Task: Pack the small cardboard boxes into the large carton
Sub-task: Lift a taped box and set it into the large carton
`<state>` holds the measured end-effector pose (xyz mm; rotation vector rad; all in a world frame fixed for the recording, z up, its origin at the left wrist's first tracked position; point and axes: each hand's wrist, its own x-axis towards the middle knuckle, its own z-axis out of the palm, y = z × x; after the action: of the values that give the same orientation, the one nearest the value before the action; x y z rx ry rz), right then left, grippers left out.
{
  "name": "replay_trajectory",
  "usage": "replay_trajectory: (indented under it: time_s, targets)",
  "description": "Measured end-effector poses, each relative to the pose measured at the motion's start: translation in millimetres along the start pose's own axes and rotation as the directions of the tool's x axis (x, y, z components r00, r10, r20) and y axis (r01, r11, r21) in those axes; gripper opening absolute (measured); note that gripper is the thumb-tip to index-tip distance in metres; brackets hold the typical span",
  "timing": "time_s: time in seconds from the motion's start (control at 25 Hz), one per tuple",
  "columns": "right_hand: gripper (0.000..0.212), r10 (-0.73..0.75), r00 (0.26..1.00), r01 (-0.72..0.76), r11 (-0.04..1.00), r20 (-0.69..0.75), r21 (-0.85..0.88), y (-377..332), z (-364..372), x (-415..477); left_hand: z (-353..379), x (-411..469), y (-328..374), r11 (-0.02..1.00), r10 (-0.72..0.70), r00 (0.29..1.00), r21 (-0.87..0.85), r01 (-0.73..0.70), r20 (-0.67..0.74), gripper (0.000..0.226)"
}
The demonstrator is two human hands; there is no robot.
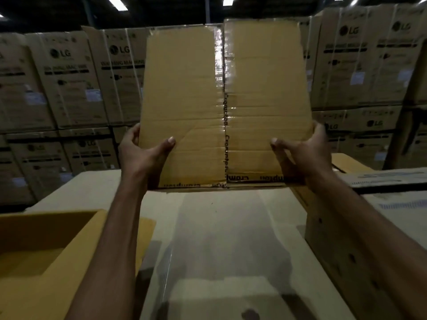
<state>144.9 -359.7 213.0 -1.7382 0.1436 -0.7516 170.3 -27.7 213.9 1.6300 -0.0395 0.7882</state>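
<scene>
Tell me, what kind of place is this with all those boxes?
Most likely a warehouse. Tall stacks of strapped LG cartons fill the back, strip lights glow overhead, and the left hand and right hand hold a taped box.

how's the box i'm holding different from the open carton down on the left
The held box is taped shut along its seam; the open carton gapes at the top. The held box is up between the left hand and right hand; the open carton sits low. Both are brown cardboard.
</scene>
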Motion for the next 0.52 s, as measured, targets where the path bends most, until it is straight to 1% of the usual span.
replay_trajectory:
  time_s: [0.12,0.28,0.52]
  targets:
    - [0.123,-0.047,0.998,0.046,0.999,0.04,0.027,-26,-22,-34,-28,-30,31,1.0,0.013,1.0,0.006,-0.013,-0.027,0.099]
    - [0.12,-0.111,0.992,0.109,0.993,0.059,0.037,-54,-47,-89,-79,-83,61,0.996,0.066,0.996,0.058,-0.063,-0.06,0.097]
    - [0.112,-0.074,0.994,0.064,0.991,0.083,0.117,-88,-41,-184,-174,-125,89,0.988,0.092,0.989,0.131,-0.077,-0.113,0.098]
